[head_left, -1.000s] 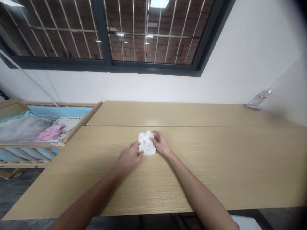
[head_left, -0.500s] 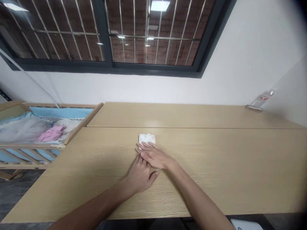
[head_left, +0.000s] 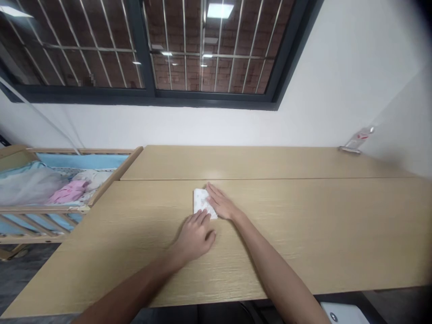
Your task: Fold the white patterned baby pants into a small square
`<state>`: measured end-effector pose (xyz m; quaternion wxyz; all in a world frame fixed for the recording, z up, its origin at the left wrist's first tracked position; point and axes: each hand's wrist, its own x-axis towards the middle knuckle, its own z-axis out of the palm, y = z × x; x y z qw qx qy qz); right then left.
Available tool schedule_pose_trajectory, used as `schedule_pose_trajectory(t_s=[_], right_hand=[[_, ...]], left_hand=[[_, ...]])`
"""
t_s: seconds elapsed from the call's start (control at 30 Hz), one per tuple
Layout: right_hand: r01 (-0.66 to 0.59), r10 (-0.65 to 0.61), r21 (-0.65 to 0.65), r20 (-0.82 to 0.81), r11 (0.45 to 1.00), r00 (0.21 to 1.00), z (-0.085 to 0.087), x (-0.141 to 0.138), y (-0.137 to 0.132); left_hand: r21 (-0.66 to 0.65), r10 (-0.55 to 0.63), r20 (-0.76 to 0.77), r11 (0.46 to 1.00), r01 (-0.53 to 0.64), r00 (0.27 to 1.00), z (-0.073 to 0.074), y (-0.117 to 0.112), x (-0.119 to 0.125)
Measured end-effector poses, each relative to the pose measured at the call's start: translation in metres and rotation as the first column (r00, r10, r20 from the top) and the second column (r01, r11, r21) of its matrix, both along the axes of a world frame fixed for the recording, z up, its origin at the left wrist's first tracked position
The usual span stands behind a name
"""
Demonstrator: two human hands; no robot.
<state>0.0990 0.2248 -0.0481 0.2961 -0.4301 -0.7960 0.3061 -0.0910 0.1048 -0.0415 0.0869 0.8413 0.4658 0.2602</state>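
A small white folded cloth [head_left: 200, 200] with a faint print lies flat on the light wood tabletop [head_left: 303, 225]. My right hand [head_left: 221, 202] rests along its right edge, fingers stretched out and pointing up and left, partly covering the cloth. At its near edge, my left hand [head_left: 195, 236] lies palm down, with the fingertips touching the cloth and the thumb set apart. Neither hand is wrapped around anything. What lies beneath the palms is hidden.
A wooden crib [head_left: 114, 177] with blue lining, a pink cloth [head_left: 69, 191] and bedding stands at the left. On the rear panel at the right is a clear plastic bottle [head_left: 359, 138]. A barred window [head_left: 216, 101] is above. A white object [head_left: 344, 312] shows below the front edge.
My right hand has slid up and right, off the left hand, and more of the cloth shows. My left hand has moved slightly up and left onto the cloth's near edge.
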Motion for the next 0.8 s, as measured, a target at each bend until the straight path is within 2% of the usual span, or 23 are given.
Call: schedule_pose_trajectory(t_s=[0.13,0.23,0.3,0.53,0.8], right_hand=[[0.200,-0.190,0.025,-0.215,0.980,0.958,-0.005,0.002,0.001],[0.343,-0.337,-0.046,-0.338,0.938,0.879,-0.002,0.003,0.005],[0.380,-0.381,-0.080,-0.369,0.922,0.847,0.001,0.003,0.006],[0.309,-0.322,-0.096,-0.367,0.946,0.873,-0.002,0.001,0.003],[0.254,-0.226,0.051,-0.314,0.966,0.922,0.005,-0.004,-0.003]], left_hand=[[-0.083,0.118,0.145,0.991,-0.107,0.982,0.011,0.020,-0.017],[-0.068,0.250,0.120,0.968,-0.243,0.961,0.009,0.032,-0.027],[-0.071,0.316,0.075,0.948,-0.311,0.946,0.006,0.036,-0.029],[-0.087,0.371,-0.040,0.924,-0.373,0.928,0.003,0.039,-0.026],[-0.112,0.337,-0.065,0.933,-0.342,0.939,-0.001,0.045,-0.025]])
